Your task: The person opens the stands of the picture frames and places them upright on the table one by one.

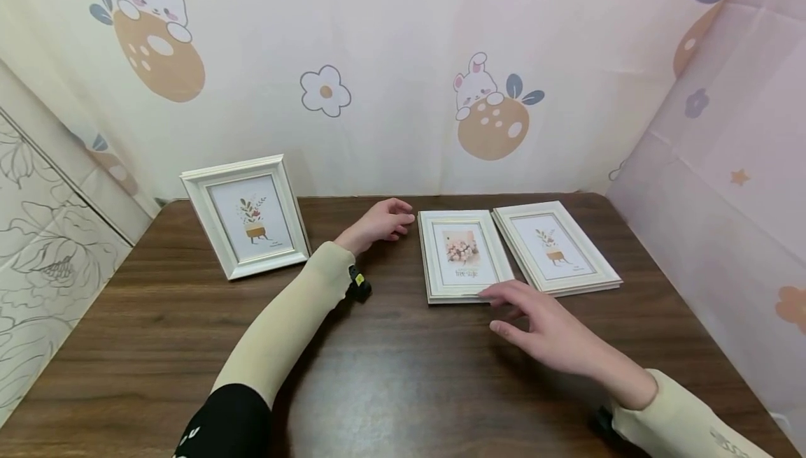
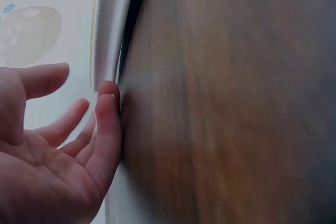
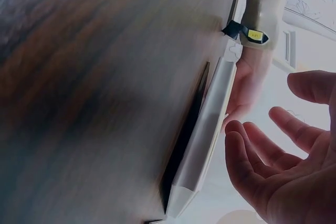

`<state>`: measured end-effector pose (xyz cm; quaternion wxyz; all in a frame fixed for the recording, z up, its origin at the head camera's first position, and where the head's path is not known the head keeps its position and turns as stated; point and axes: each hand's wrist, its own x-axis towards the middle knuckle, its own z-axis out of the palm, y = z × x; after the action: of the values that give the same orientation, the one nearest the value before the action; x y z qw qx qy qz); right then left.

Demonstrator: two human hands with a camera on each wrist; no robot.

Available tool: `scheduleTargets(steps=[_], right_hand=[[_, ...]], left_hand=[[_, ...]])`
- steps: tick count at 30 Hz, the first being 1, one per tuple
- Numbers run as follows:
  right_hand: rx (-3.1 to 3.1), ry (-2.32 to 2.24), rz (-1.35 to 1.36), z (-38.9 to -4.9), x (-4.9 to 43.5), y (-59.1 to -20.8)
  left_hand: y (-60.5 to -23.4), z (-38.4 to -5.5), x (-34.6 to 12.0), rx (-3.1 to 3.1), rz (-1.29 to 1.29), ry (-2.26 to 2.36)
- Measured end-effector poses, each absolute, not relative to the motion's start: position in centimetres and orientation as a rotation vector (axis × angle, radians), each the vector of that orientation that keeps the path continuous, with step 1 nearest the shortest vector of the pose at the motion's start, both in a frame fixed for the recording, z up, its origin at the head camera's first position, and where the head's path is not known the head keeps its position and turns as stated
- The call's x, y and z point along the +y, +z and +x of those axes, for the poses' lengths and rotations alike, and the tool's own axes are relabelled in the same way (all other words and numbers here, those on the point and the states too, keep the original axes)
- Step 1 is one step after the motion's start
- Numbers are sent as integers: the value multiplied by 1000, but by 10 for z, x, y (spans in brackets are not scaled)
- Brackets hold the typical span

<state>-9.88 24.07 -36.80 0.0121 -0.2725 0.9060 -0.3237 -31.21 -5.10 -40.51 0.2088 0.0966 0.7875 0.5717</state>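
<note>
A white picture frame (image 1: 464,226) with a flower print lies flat on the table, face up. My left hand (image 1: 382,222) is beside its left edge, fingers loosely bent and holding nothing. In the left wrist view, its fingertips are right at the end of the white frame (image 2: 111,30), low against the wood. My right hand (image 1: 549,326) hovers at the frame's near right corner, fingers relaxed and thumb apart, with nothing in its grasp. The right wrist view shows its fingers (image 3: 239,161) just off the frame's side (image 3: 202,135).
To the right, a second white frame (image 1: 562,262) with a plant print lies at a slant. Another white frame (image 1: 200,199) stands upright at the back left. The brown wooden table (image 1: 378,374) meets a patterned curtain (image 1: 390,38) at the back.
</note>
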Motion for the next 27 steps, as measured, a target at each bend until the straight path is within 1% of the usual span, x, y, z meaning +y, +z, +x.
scheduleTargets(steps=[7, 20, 27], right_hand=[[2854, -981, -873, -101, 241, -367], [2891, -954, -921, -102, 241, -366], [2901, -943, -933, -102, 242, -364]], left_hand=[[-400, -314, -36, 2250, 245, 1472], [-381, -312, -10, 2459, 107, 1193], [-377, -312, -6, 2463, 72, 1207]])
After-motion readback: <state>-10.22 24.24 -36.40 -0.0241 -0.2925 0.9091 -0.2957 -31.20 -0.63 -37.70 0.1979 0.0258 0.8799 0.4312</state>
